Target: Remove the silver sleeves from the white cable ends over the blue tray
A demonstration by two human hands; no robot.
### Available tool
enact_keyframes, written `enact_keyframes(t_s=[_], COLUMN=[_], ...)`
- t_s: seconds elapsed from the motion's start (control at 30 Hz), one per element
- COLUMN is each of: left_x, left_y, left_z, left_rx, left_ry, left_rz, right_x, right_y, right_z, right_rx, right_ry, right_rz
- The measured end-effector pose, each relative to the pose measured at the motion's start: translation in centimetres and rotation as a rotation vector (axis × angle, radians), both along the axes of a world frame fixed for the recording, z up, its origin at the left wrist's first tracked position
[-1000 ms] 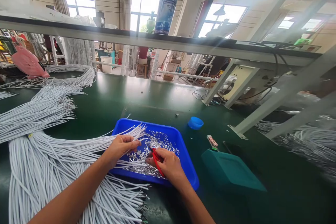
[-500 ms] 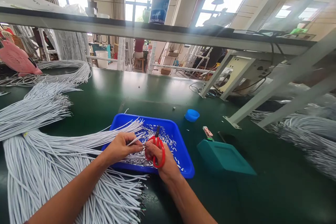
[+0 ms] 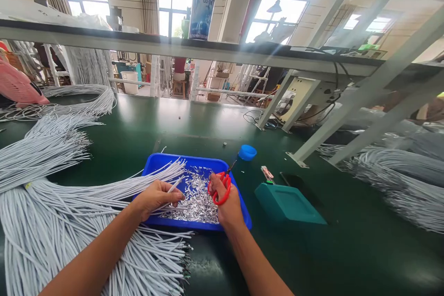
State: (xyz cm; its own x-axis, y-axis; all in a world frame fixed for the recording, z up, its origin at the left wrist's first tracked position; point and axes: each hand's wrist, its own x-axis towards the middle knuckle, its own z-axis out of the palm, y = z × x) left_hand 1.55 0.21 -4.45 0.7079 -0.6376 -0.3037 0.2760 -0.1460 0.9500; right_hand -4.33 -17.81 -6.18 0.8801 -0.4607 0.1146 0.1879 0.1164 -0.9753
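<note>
My left hand (image 3: 158, 200) pinches the end of a white cable (image 3: 176, 184) over the left part of a blue tray (image 3: 204, 162). Small silvery metal pieces (image 3: 199, 196) are scattered across the tray's floor. In my right hand (image 3: 229, 203), above the tray's right side, are red-handled scissors (image 3: 222, 188) with dark blades pointing up and away. A large bundle of white cables (image 3: 69, 222) spreads from the left, and some of its ends lie over the tray's left rim.
Beyond the tray sits a small blue cup (image 3: 247, 152). To the right is a teal container (image 3: 289, 203) with a clip-like item (image 3: 267, 174) beside it. Grey shelf legs (image 3: 321, 141) and more cable coils (image 3: 398, 180) stand farther right. A spray can (image 3: 204, 4) is on the shelf.
My right hand has moved right with the scissors, away from my left hand. My left hand still pinches the cable. The whole view has shifted slightly.
</note>
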Motion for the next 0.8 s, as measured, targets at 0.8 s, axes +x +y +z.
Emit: enact_keyframes(t_s=[0.8], left_x=[0.1], left_y=[-0.2], left_z=[0.9], left_rx=[-0.119], left_ry=[0.095], left_rz=[0.305], right_x=[-1.1], right_y=[0.0], right_z=[0.6], right_rx=[-1.026], right_ry=[0.166], right_rz=[0.27])
